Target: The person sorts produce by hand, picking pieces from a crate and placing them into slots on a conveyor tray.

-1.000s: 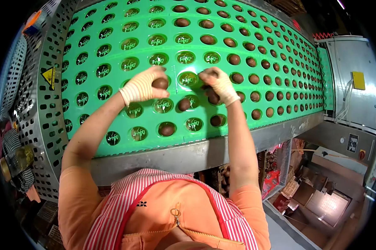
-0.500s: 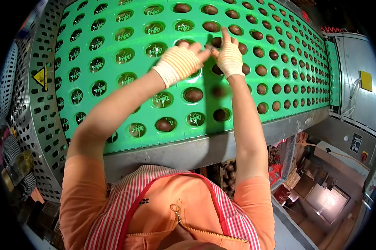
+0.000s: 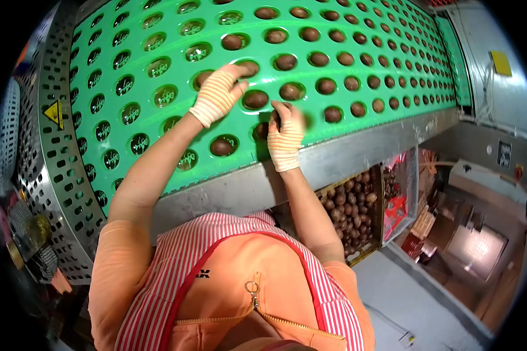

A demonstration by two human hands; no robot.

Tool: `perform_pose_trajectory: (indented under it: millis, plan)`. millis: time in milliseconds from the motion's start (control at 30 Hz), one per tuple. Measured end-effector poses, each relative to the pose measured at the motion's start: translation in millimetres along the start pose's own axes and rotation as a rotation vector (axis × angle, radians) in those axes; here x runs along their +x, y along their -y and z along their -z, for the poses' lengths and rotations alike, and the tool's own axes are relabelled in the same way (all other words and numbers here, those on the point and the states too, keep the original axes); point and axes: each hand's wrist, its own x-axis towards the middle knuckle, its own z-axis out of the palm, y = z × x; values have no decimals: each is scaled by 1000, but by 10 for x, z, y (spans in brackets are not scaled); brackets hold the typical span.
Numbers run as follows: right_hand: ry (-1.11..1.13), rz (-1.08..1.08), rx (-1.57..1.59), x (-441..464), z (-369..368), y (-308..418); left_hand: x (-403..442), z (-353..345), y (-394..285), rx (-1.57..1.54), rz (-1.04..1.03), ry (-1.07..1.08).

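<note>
The head view looked down on two hands in pale striped gloves (image 3: pixel 212 99), reaching over a green sheet (image 3: pixel 150 126) dotted with oval cups. The left hand (image 3: pixel 221 90), just off centre towards eleven o'clock, had its fingers loosely bent, the tips touching a seated brown ball (image 3: pixel 250 68) at its two o'clock; I couldn't tell whether they gripped it. A second ball (image 3: pixel 202 78) sat partly hidden at that hand's ten o'clock. The right hand (image 3: pixel 285 130), towards one o'clock, kept its fingers curled, and what they closed on, if anything, I couldn't make out. A partly covered ball (image 3: pixel 260 130) showed at its nine o'clock, and another (image 3: pixel 255 99) lay in its cup between the two hands. More brown balls filled the rows out towards two o'clock, while the cups (image 3: pixel 165 95) at ten o'clock showed pale lettering. A metal rail (image 3: pixel 216 199) edged the sheet towards seven o'clock, and a crate (image 3: pixel 363 253) heaped with balls stood at four. A yellow warning sign (image 3: pixel 54 114) marked the perforated panel between nine and ten.
</note>
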Motion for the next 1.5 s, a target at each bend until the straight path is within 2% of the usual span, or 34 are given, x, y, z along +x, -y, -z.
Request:
perform_pose_trajectory:
  millis: [33, 67, 100, 133, 167, 233, 333, 367, 400, 433, 467, 500, 533, 600, 633, 700, 800, 867, 967, 1000, 1033, 1167, 1267, 1300, 1433, 1500]
  plan:
    - [-30, 56, -9, 1, 85, 61, -7, -94, -46, 139, -136, 82]
    - [-58, 93, -3, -37, 205, 155, -56, -188, -127, 293, -159, 236]
    - [-45, 145, -47, -121, 289, 189, -88, -288, -82, 337, -250, 284]
    - [-29, 151, -13, -226, 370, 213, -72, -377, -148, 425, -128, 331]
    - [59, 139, 57, -305, 515, 270, -67, -440, -210, 453, -135, 277]
    - [-20, -12, 75, -610, 728, 352, 15, -510, -329, 631, -104, 308]
    - [-209, -28, -50, -990, 1252, 151, 63, -636, -251, 579, -75, 250]
    - [-313, -55, -103, -1143, 1444, -38, 57, -645, -85, 502, -137, 213]
    - [-357, -153, -214, -1320, 1673, -297, 27, -615, -52, 403, -120, 195]
    - [-325, -321, -156, -1433, 2024, -422, -33, -603, -8, 376, -134, 133]
    - [-519, -498, -241, -1515, 2279, -518, -132, -590, -180, 333, -109, 99]
    - [-533, -616, -337, -1739, 2504, -877, -255, -580, -369, 291, -79, 62]
    - [-470, -734, -445, -1894, 2707, -1220, -401, -609, -532, 273, -144, 38]
    - [-360, -757, -536, -1897, 2985, -1544, -691, -720, -800, 248, -261, 21]
    - [-310, -589, -612, -1826, 3030, -1629, -850, -785, -975, 169, -220, 80]
    - [-29, -674, -603, -1605, 3149, -1601, -1137, -963, -1121, 235, -279, 65]
    - [281, -644, -838, -1523, 3028, -2243, -1437, -1057, -1346, 269, -243, 136]
    - [385, -771, -814, -1368, 3032, -2209, -1550, -1100, -1384, 294, -258, 91]
    - [350, -834, -792, -1332, 2978, -2352, -1656, -1121, -1356, 323, -233, 47]
    - [368, -805, -823, -1336, 2978, -2348, -1666, -1136, -1355, 331, -231, 29]
    - [508, -649, -962, -1373, 3006, -2334, -1675, -1155, -1366, 338, -224, 14]
    - [527, -608, -945, -1383, 3037, -2306, -1685, -1256, -1486, 292, -185, -9]
    - [517, -616, -925, -1380, 3084, -2288, -1649, -1438, -1827, 198, -207, 21]
    - [492, -598, -897, -1391, 3128, -2240, -1618, -1510, -1932, 198, -273, 71]
    - [384, -472, -808, -1512, 3292, -2130, -1485, -2052, -2302, 1, -301, 432]
    - [296, -390, -794, -1587, 3381, -2064, -1429, -2359, -2478, 69, -343, 590]
